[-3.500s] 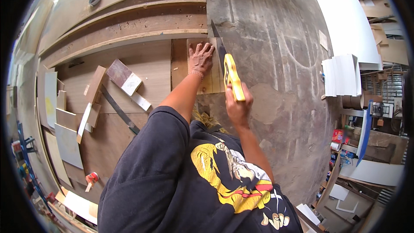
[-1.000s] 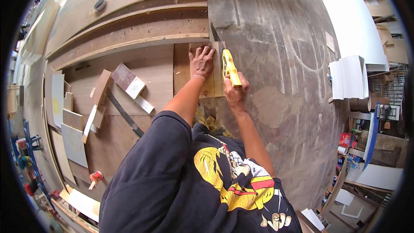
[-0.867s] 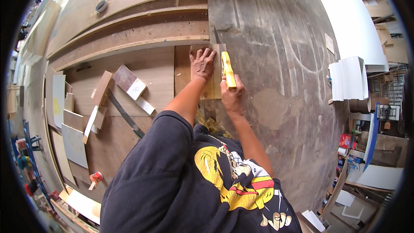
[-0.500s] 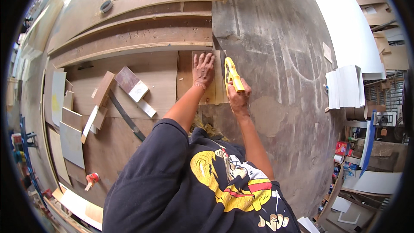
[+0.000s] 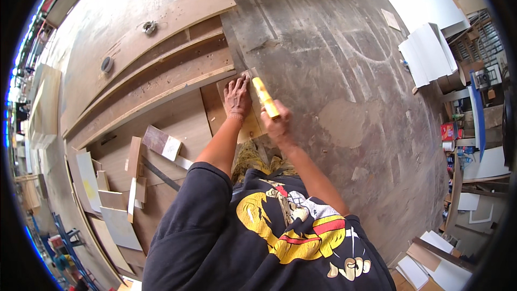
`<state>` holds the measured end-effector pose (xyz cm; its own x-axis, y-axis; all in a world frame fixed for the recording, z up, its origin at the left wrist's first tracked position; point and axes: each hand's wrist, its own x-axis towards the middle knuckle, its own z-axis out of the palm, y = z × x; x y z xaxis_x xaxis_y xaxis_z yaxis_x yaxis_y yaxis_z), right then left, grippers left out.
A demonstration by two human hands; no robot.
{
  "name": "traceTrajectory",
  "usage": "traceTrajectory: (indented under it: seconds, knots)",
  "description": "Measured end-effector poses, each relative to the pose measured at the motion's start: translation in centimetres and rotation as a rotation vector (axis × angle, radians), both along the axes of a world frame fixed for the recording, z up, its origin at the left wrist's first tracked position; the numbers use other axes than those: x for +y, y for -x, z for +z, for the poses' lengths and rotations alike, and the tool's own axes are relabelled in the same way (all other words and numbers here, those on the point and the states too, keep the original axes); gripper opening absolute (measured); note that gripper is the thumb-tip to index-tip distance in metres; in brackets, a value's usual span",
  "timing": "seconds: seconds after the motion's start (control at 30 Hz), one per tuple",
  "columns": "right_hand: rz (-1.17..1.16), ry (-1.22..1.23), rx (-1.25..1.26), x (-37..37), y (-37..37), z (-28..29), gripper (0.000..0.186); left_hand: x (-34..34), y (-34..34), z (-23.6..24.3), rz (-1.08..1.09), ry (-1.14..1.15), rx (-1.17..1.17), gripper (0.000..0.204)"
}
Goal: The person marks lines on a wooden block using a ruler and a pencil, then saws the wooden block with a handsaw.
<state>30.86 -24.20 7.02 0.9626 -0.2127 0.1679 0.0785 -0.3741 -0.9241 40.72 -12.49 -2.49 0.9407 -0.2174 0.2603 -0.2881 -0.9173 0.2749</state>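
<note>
My right hand [image 5: 277,121] is wrapped around the yellow handle of a hand saw [image 5: 264,97], at the right edge of a light wooden board [image 5: 250,129]. The saw's blade is hard to make out, seen almost edge-on. Flat on the board lies my left hand [image 5: 237,97], fingers stretched out and pointing away from me, close to the left of the saw. The fingers press on the wood without wrapping round anything.
Long planks [image 5: 161,89] lie on plywood sheeting beyond my left hand. Several wood offcuts [image 5: 161,143] and a dark flat strip [image 5: 160,173] are at the left. White panels [image 5: 428,57] stand at the far right, beyond the stained concrete floor [image 5: 344,183].
The saw and my right hand have come nearer to me along the board's edge, and the handle appears turned. My left hand stays on the board. The whole view has rotated.
</note>
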Motion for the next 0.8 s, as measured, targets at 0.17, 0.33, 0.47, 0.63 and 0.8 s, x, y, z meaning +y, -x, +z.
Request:
traceTrajectory:
  seconds: [0.17,0.33,0.47,0.63,0.8]
  knots:
    - [-0.033,-0.011,0.020,0.3,-0.3,0.2,0.013,-0.4,-0.4,-0.3,-0.002,0.015,-0.001,0.046]
    - [-0.069,0.124,0.004,1.1,0.6,0.1,0.012,-0.4,0.1,0.5,-0.024,0.001,0.022,0.046]
    - [0.061,-0.216,0.118,-2.7,-1.0,0.1,0.008,-0.1,0.0,-0.2,-0.009,-0.002,-0.005,0.044]
    - [-0.048,-0.171,0.305,-0.4,-4.5,2.1,0.007,-0.3,-0.4,-0.5,0.004,-0.024,-0.028,0.044]
    - [-0.087,0.209,0.072,1.4,-4.0,3.4,0.017,0.0,-0.2,-0.2,0.025,-0.028,0.038,0.044]
